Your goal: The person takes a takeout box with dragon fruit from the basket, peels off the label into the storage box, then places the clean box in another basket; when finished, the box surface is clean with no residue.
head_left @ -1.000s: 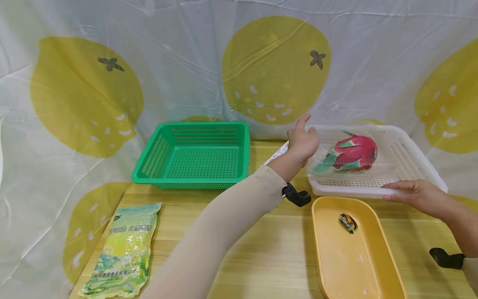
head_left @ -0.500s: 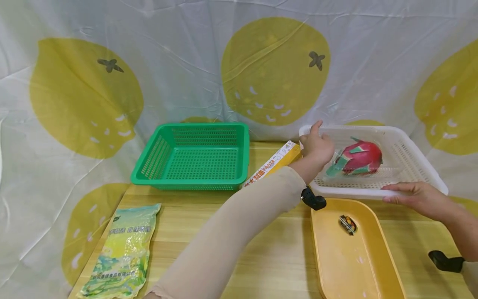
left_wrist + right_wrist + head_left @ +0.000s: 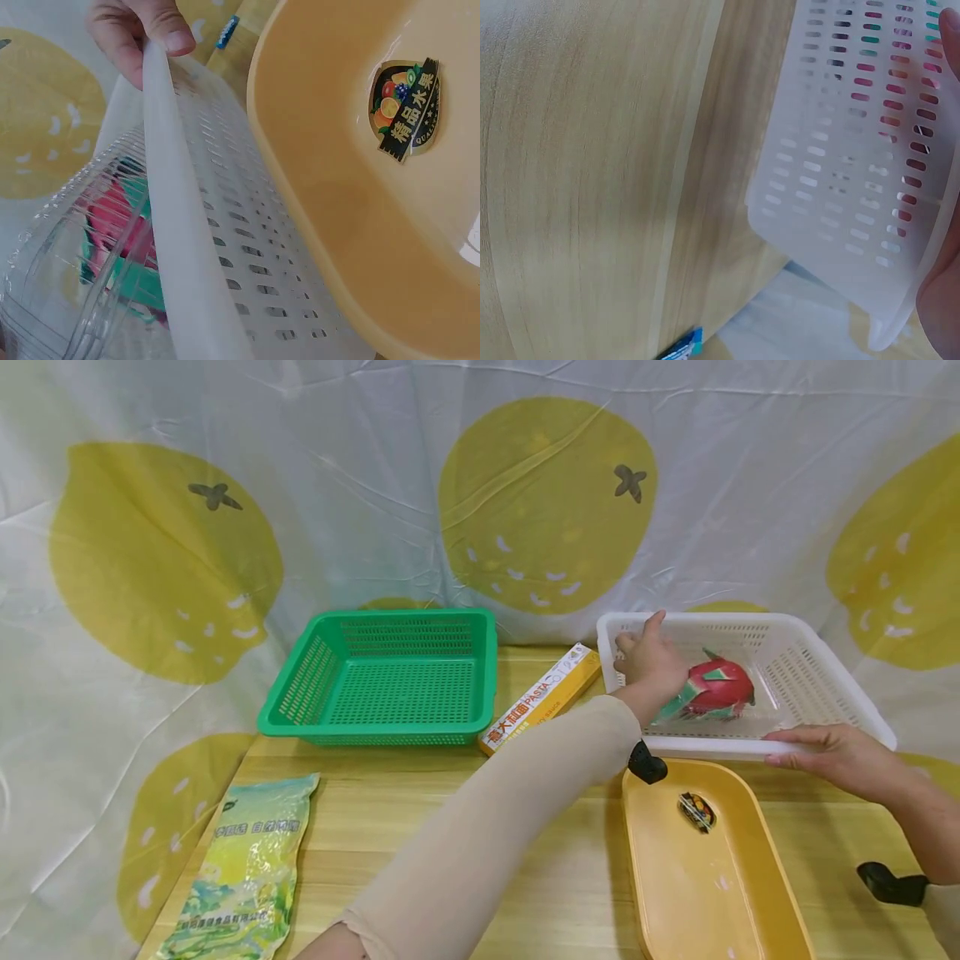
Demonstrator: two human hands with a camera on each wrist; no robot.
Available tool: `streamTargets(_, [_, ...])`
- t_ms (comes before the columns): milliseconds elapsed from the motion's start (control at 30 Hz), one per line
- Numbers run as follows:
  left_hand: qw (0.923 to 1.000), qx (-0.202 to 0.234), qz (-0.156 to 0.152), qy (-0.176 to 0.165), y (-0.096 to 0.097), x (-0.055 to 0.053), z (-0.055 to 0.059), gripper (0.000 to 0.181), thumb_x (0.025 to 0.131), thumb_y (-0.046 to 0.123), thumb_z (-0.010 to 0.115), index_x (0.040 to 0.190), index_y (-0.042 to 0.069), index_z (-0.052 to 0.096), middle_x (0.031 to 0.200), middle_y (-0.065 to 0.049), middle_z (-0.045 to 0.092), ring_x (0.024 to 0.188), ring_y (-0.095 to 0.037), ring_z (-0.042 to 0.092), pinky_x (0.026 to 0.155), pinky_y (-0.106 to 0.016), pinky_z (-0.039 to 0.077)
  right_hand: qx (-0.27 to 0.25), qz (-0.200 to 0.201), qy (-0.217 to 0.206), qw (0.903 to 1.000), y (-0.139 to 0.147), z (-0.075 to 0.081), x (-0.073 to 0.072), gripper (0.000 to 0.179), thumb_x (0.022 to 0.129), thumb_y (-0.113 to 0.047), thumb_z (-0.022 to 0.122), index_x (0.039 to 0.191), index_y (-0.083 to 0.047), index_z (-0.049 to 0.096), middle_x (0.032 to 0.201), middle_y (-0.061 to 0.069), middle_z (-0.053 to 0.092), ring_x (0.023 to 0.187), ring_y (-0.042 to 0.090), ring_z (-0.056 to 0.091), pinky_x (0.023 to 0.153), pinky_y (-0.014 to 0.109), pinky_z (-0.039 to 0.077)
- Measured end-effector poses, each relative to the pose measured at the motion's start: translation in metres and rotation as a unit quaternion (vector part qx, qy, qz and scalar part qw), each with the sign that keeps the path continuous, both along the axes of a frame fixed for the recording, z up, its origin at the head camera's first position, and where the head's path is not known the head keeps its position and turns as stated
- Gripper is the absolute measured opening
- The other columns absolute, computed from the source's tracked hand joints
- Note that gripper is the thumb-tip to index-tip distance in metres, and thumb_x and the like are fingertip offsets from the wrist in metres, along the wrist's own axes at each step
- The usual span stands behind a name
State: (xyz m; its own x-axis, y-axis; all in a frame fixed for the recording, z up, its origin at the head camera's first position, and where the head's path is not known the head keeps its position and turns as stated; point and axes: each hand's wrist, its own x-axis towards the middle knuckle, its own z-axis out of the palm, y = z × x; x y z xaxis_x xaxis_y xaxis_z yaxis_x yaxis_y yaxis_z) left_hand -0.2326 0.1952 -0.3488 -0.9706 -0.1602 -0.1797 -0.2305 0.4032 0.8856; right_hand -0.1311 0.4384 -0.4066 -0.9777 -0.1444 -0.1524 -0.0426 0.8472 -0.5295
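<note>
My left hand [image 3: 651, 664] reaches into the left part of the white basket [image 3: 840, 681], gripping the end of a clear plastic box [image 3: 768, 689]. A red and green dragon fruit [image 3: 722, 687] shows through the clear plastic; I cannot tell whether it lies inside the box or under it. The left wrist view has the box's ribbed clear wall [image 3: 82, 247] beside the basket's rim. With thumb on top, my right hand [image 3: 847, 760] pinches the front rim of the white basket. Its thumb and fingers also appear in the left wrist view.
A yellow-orange tray [image 3: 712, 877] with a fruit sticker stands in front of the white basket. To the left are a green basket [image 3: 491, 693], a pasta box [image 3: 543, 697] and a yellow-green food bag [image 3: 243, 868]. A small blue packet [image 3: 681, 346] shows beyond the basket.
My left hand has moved right and down with the clear box, which now sits lower in the white basket. The pasta box is uncovered. My right hand stays on the rim.
</note>
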Motion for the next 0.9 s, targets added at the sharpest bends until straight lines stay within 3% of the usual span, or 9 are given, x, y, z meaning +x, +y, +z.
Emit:
streamTargets(200, [0.9993, -0.030, -0.021, -0.009, 0.002, -0.007, -0.011, 0.044, 0.104, 0.037, 0.056, 0.143, 0.056, 0.047, 0.148, 0.000, 0.039, 0.115, -0.033, 0.052, 0.087, -0.038, 0.048, -0.013, 0.004, 0.009, 0.9999, -0.003, 0.001, -0.001, 0.043, 0.091, -0.033, 0.078, 0.124, -0.005, 0.073, 0.111, -0.016, 0.071, 0.095, -0.022, 0.044, 0.071, 0.012, 0.044])
streamTargets(233, [0.9988, -0.035, -0.031, -0.010, 0.001, -0.010, -0.014, 0.047, 0.104, 0.039, 0.057, 0.146, 0.055, 0.044, 0.148, -0.001, 0.039, 0.117, -0.033, 0.052, 0.090, -0.039, 0.049, -0.014, 0.007, 0.008, 0.9998, -0.003, 0.001, -0.001, 0.043, 0.091, -0.032, 0.078, 0.124, -0.005, 0.073, 0.113, -0.009, 0.073, 0.095, -0.022, 0.044, 0.071, 0.012, 0.044])
streamTargets(333, [0.9975, -0.035, -0.057, -0.022, -0.002, -0.013, -0.017, 0.059, 0.101, 0.043, 0.060, 0.152, 0.054, 0.034, 0.154, -0.006, 0.039, 0.131, -0.036, 0.050, 0.104, -0.046, 0.047, -0.011, 0.006, 0.010, 0.9999, -0.005, 0.001, 0.000, 0.041, 0.091, -0.032, 0.078, 0.123, -0.006, 0.074, 0.109, -0.010, 0.074, 0.095, -0.022, 0.044, 0.072, 0.011, 0.044])
streamTargets(467, [0.9956, -0.017, -0.088, -0.027, -0.008, -0.011, -0.015, 0.069, 0.099, 0.044, 0.063, 0.157, 0.052, 0.026, 0.164, -0.008, 0.031, 0.150, -0.036, 0.035, 0.117, -0.053, 0.039, -0.010, 0.007, 0.014, 0.9998, -0.005, 0.002, 0.000, 0.041, 0.090, -0.032, 0.079, 0.122, -0.007, 0.074, 0.106, -0.016, 0.072, 0.094, -0.022, 0.046, 0.072, 0.011, 0.043])
streamTargets(567, [0.9936, -0.015, -0.112, 0.001, -0.015, -0.011, -0.014, 0.070, 0.098, 0.042, 0.064, 0.158, 0.047, 0.028, 0.164, -0.005, 0.034, 0.151, -0.032, 0.035, 0.118, -0.048, 0.040, -0.005, 0.006, 0.018, 0.9998, -0.005, 0.001, 0.001, 0.042, 0.090, -0.032, 0.079, 0.122, -0.007, 0.075, 0.110, -0.006, 0.075, 0.094, -0.021, 0.046, 0.072, 0.011, 0.043])
streamTargets(700, [0.9911, -0.009, -0.123, 0.049, -0.032, -0.008, -0.012, 0.062, 0.098, 0.033, 0.064, 0.155, 0.039, 0.040, 0.151, -0.002, 0.048, 0.135, -0.027, 0.051, 0.107, -0.038, 0.048, -0.001, 0.006, 0.018, 0.9998, -0.005, 0.001, 0.002, 0.045, 0.090, -0.033, 0.079, 0.124, -0.005, 0.073, 0.121, 0.020, 0.073, 0.094, -0.022, 0.043, 0.071, 0.012, 0.043])
streamTargets(900, [0.9847, 0.050, -0.115, 0.121, -0.070, 0.007, -0.013, 0.042, 0.099, 0.016, 0.055, 0.140, 0.024, 0.058, 0.131, -0.002, 0.063, 0.117, -0.021, 0.061, 0.097, -0.029, 0.050, 0.009, 0.003, 0.009, 0.9999, -0.003, 0.000, 0.004, 0.047, 0.092, -0.036, 0.077, 0.127, -0.005, 0.072, 0.127, 0.027, 0.068, 0.098, -0.019, 0.043, 0.072, 0.017, 0.044])
